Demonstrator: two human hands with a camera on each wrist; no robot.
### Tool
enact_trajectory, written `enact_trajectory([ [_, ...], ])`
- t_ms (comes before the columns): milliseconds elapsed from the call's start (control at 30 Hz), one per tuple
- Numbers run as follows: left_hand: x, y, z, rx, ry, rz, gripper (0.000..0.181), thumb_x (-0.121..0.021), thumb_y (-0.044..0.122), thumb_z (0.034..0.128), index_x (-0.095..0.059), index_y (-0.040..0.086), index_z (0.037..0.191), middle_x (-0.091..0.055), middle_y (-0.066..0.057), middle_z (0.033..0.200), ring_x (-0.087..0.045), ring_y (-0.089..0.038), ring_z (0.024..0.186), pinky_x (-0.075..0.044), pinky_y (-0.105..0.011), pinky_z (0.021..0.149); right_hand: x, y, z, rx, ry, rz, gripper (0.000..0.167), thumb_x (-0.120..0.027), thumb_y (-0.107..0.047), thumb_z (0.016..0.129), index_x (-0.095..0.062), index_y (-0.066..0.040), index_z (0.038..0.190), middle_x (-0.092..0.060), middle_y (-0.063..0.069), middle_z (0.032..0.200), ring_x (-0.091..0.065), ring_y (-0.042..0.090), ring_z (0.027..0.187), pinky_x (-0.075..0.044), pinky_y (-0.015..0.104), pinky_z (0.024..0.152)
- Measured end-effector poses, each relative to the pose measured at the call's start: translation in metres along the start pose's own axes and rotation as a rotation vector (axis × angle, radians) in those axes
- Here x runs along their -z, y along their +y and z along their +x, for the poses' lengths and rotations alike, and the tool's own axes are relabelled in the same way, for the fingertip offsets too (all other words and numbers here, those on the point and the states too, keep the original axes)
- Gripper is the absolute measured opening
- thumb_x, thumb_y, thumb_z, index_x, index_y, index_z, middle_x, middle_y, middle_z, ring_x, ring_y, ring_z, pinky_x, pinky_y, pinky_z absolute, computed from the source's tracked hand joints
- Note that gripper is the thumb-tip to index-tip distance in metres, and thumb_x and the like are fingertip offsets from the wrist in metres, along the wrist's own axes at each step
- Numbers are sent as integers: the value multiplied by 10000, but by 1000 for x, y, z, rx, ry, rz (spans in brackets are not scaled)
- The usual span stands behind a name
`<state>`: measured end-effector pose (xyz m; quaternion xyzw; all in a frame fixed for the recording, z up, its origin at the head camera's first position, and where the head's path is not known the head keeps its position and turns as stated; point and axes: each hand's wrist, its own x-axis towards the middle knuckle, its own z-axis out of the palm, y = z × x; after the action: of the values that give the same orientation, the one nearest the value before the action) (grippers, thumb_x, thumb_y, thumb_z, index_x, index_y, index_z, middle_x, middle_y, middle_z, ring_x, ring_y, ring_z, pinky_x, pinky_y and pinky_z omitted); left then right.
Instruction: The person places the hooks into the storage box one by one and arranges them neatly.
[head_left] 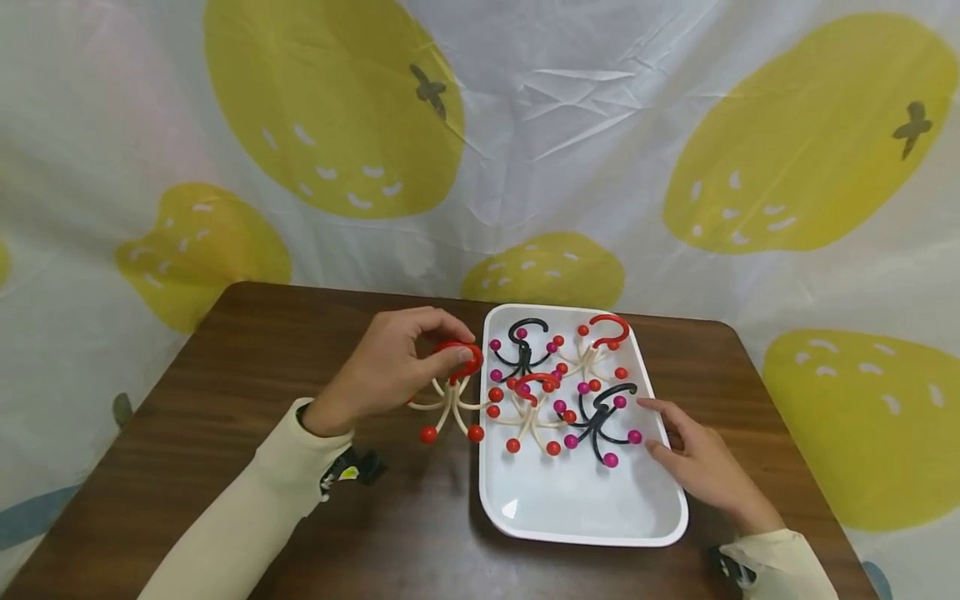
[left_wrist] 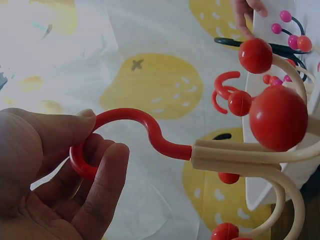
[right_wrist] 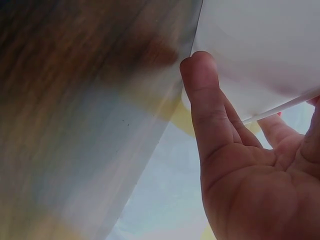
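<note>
My left hand (head_left: 386, 362) pinches the red hook of a cream multi-arm hanger (head_left: 452, 398), whose curved arms end in red balls. This hanger hangs upright at the left edge of a white tray (head_left: 570, 512). In the left wrist view, thumb and fingers lie around the red hook (left_wrist: 167, 146). My right hand (head_left: 701, 462) rests at the tray's right side with nearly straight fingers; the right wrist view shows fingers (right_wrist: 202, 105) against its outer wall. Inside the tray sit two black hangers with pink balls (head_left: 597, 419) and two cream ones with red balls (head_left: 531, 415).
The tray stands on a dark brown wooden table (head_left: 397, 533). A white curtain with yellow fruit prints (head_left: 337, 108) hangs behind the table. The hangers crowd the tray's far and middle parts, and their arms overlap.
</note>
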<state>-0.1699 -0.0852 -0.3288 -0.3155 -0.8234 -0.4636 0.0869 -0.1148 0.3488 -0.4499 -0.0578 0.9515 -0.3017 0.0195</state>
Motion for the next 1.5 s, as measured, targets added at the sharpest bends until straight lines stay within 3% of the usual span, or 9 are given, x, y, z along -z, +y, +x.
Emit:
enact_trajectory([
  [367, -14, 10, 10, -30, -56, -14, 152, -845, 140, 915, -795, 117, 1057, -776, 39, 1014, -674, -99, 879, -612, -299, 785, -3, 0, -2, 6, 10, 0, 566, -680, -161, 1012, -493, -216, 1544, -457, 38, 799, -455, 165, 727, -383, 270, 589],
  [767, -34, 16, 12, -73, -79, -55, 139, -845, 124, 911, -793, 120, 1039, -775, 30, 1013, -666, -80, 885, -601, -284, 796, -2, -2, 0, 10, 14, -8, 570, -682, -156, 1009, -497, -217, 1544, -450, 41, 797, -443, 167, 729, -368, 269, 582],
  [1033, -49, 19, 11, -94, -94, -67, 109, -830, 138, 928, -802, 137, 1034, -771, 48, 957, -608, -81, 818, -530, -269, 683, -2, -1, -2, 5, 15, -3, 579, -691, -141, 1000, -498, -203, 1543, -509, 48, 833, -488, 170, 758, -410, 265, 608],
  [1267, -60, 24, 10, -121, -121, -72, 134, -835, 144, 925, -806, 121, 1054, -798, 30, 1001, -670, -66, 916, -577, -246, 855, -2, -2, 0, 13, 11, 3, 595, -698, -140, 995, -490, -192, 1550, -591, 84, 958, -529, 207, 817, -460, 263, 648],
  [1500, -73, 25, 10, -132, -146, -111, 109, -825, 146, 932, -797, 118, 1034, -792, 29, 959, -656, -46, 870, -589, -274, 831, -4, 0, 1, 40, 22, 8, 595, -711, -120, 980, -506, -186, 1535, -657, 106, 1059, -571, 200, 840, -506, 258, 676],
])
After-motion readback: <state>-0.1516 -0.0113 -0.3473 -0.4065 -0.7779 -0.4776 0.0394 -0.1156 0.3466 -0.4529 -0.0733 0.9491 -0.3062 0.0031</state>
